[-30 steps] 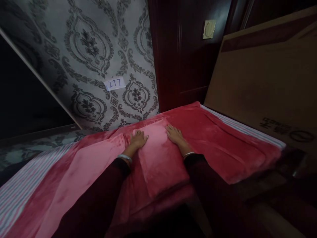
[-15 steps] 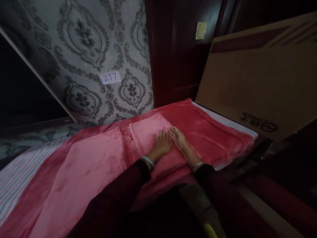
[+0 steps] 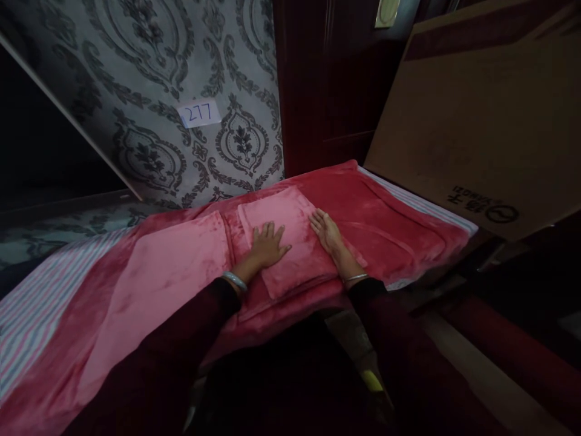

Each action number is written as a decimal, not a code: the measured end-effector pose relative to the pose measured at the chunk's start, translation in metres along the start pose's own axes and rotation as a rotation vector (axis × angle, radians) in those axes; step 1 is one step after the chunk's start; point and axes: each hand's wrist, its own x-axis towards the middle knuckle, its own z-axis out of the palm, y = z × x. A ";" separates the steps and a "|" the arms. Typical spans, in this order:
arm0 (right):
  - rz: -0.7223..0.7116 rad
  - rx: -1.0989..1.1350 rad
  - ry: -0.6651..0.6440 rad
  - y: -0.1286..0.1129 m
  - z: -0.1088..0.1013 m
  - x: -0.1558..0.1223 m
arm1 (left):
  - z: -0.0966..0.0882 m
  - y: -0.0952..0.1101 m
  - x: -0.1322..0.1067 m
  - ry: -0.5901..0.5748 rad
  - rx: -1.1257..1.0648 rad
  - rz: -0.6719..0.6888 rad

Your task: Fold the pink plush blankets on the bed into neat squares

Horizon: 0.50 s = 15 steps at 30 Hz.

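A pink plush blanket [image 3: 163,272], with a darker red side [image 3: 385,212], lies spread along the surface before me. Near its middle, part of it forms a folded pink square [image 3: 281,209]. My left hand [image 3: 267,245] rests flat with fingers spread on the left part of that square. Along the square's right edge lies my right hand [image 3: 327,233], its fingers stretched out and close together. Neither hand grips the fabric. A bracelet circles each wrist, and dark sleeves cover both forearms.
Under the blanket is a striped sheet [image 3: 54,297]. A large cardboard box [image 3: 476,127] stands at the right, behind the surface's end. Patterned wallpaper [image 3: 236,79] with a paper label reading 277 [image 3: 200,113] and a dark red door [image 3: 327,91] are at the back.
My left hand has slid left across the folded square, away from my right hand, and its fingers have spread. The right hand stays at the square's right edge. The view has tilted down slightly.
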 end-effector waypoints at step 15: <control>0.004 0.068 0.013 -0.004 -0.004 0.003 | -0.017 0.104 -0.039 -0.067 -0.155 0.223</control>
